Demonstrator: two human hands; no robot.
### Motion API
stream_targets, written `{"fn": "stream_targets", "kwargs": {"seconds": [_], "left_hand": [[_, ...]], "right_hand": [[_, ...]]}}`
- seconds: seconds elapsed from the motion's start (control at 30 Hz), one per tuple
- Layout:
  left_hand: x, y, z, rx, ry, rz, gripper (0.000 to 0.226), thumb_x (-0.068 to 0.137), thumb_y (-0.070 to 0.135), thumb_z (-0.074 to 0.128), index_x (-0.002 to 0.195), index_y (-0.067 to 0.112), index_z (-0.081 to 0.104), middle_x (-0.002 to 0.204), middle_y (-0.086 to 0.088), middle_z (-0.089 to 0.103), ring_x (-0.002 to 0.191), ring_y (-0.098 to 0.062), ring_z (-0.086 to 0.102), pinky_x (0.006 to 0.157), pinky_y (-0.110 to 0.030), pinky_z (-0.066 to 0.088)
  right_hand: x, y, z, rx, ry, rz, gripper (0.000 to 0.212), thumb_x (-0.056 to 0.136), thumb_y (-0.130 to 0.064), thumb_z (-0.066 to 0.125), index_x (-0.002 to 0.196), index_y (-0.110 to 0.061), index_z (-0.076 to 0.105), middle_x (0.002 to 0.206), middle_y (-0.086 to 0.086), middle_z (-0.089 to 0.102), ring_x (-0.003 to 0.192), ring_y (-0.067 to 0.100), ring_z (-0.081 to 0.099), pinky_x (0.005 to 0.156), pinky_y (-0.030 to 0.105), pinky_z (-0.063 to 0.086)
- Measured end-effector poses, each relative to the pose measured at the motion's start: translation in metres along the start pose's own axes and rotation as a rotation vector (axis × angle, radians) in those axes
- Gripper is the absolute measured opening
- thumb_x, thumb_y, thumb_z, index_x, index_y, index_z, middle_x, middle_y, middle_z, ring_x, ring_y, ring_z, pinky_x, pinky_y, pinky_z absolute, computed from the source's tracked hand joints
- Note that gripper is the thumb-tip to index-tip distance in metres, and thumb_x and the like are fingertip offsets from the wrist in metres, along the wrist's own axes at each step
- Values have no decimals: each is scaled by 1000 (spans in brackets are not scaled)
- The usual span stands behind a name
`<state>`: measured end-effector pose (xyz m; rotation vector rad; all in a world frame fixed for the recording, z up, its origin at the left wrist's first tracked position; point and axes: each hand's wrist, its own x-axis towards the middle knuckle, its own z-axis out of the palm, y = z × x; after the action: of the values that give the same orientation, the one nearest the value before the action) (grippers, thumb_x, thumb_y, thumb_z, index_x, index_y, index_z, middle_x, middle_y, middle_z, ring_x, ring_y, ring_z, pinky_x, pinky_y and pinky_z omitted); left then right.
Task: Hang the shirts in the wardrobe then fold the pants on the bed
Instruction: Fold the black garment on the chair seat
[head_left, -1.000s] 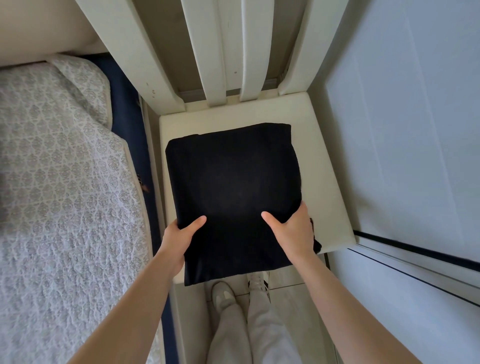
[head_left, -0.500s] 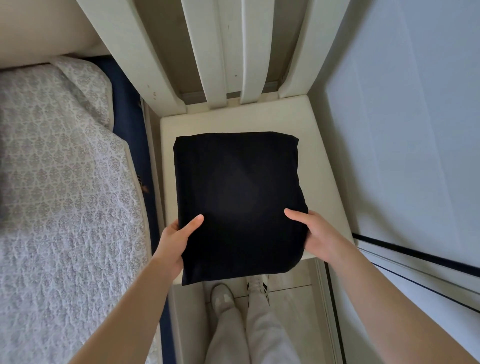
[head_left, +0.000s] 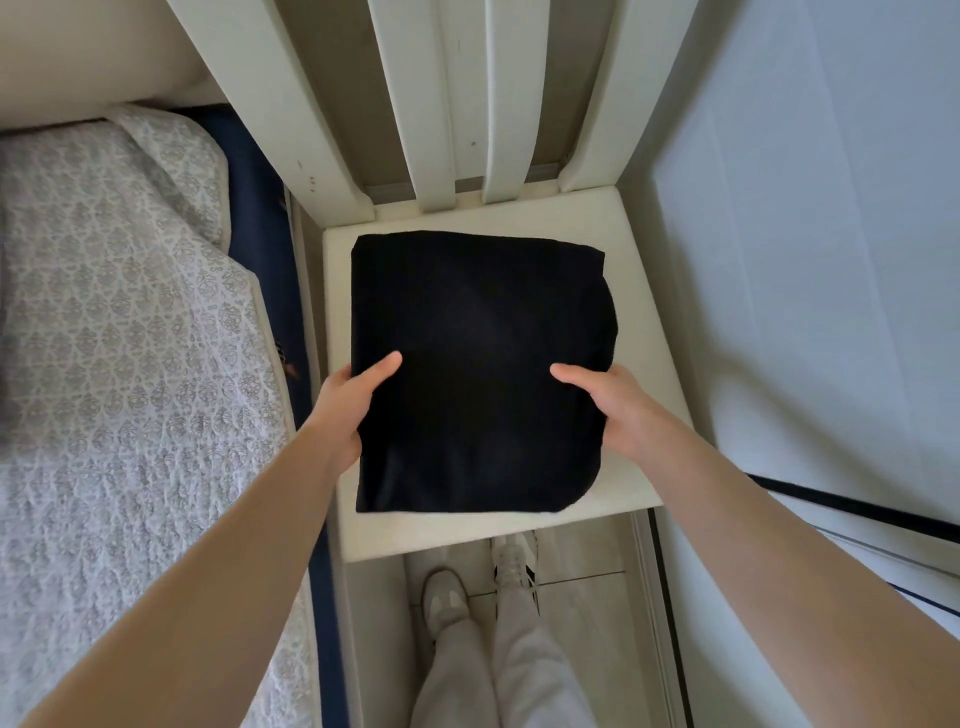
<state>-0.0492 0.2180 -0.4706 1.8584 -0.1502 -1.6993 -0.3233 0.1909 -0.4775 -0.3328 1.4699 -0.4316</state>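
White chair seat (head_left: 641, 364) — folded black garment (head_left: 478, 332) lies flat on it, long axis pointing away from the thumbs; left hand (head_left: 345, 402) and right hand (head_left: 610, 408), equally near, pinch its side edges.

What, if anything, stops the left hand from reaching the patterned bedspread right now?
Probably nothing, so yes: the bedspread lies beside the left hand with no obstacle between. That hand does grip the folded black garment on the chair seat, so it would need to let go or carry it along.
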Motion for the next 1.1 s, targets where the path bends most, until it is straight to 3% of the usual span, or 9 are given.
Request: {"fn": "stream_targets", "kwargs": {"seconds": [0.3,0.47,0.57,0.63,0.77,0.83,0.93,1.03,1.1], "left_hand": [[-12,88,11,29,-170,365,33,89,7,65,122,10,64,120,-2,70,112,-19,66,96,-36,52],[-18,58,-6,111,-132,422,34,81,-11,63,110,7,67,113,-10,72,105,-20,68,85,-27,55],[-19,12,-17,214,-140,251,41,73,30,83,110,23,67,115,2,72,110,-15,66,97,-32,48],[-18,-16,-21,282,-81,115,56,70,55,78,115,24,64,109,8,72,108,-12,65,100,-32,44],[-18,-42,-19,307,3,86,26,93,43,60,113,26,59,99,16,67,92,0,60,87,-21,45],[-20,-39,-16,326,-4,122,22,95,40,59,114,30,55,101,18,64,91,3,58,76,-15,43],[-20,-30,-13,351,-14,189,27,91,32,66,116,28,56,103,16,65,92,1,61,73,-15,47],[-18,-22,-8,373,-7,238,32,87,24,72,116,26,58,104,14,66,92,0,62,70,-16,49],[-15,-18,-5,367,-2,256,32,88,25,71,118,26,58,105,13,66,93,-1,62,73,-19,51]], "right_hand": [[-26,-85,-13,96,-46,-484,63,76,-2,75,134,-16,53,125,0,66,116,21,62,98,44,49],[-43,-52,-26,93,-68,-510,66,78,-3,68,139,-15,46,133,-1,61,125,17,56,105,39,41],[-45,-7,-33,122,-104,-340,47,80,-22,67,126,-25,56,125,-10,66,125,11,55,107,31,37],[-42,21,-40,13,-86,-235,53,75,-45,74,122,-25,60,121,-9,68,123,11,57,110,36,36],[-34,54,-60,-164,105,-172,78,58,-77,70,116,-27,64,115,-8,70,111,13,64,106,43,44],[-37,52,-59,-237,184,-180,69,68,-69,71,121,-27,60,116,-9,67,112,13,62,99,37,47],[-41,41,-52,-310,296,-322,48,84,-37,72,125,-22,53,115,-9,61,106,6,59,85,25,49],[-37,28,-41,-377,340,-484,61,80,-32,77,129,-25,41,118,-7,54,107,7,56,90,30,49],[-27,22,-36,-418,290,-465,73,78,-33,79,136,-24,36,123,-7,52,110,8,54,92,29,47]]}}
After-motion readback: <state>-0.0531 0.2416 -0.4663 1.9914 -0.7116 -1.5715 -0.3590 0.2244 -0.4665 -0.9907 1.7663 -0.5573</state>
